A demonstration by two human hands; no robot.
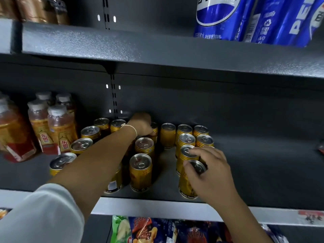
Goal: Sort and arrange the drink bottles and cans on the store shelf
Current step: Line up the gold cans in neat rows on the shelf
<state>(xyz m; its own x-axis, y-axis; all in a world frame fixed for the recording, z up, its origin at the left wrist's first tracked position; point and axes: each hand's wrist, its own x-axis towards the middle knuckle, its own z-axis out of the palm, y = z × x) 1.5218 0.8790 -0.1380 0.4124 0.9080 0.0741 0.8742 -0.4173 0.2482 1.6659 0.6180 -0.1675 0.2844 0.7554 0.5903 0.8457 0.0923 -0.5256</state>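
Gold cans [140, 171] about sixteen, blue cans [222, 16] two, bottles [59, 127] five

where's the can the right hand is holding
In the head view it is the front gold can of the right-hand cluster, at the middle shelf's front edge, with the right hand gripping its top.

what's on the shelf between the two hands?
Head view: two gold cans in a column and bare shelf sit between the left hand, reaching to the back row, and the right hand, gripping a front can.
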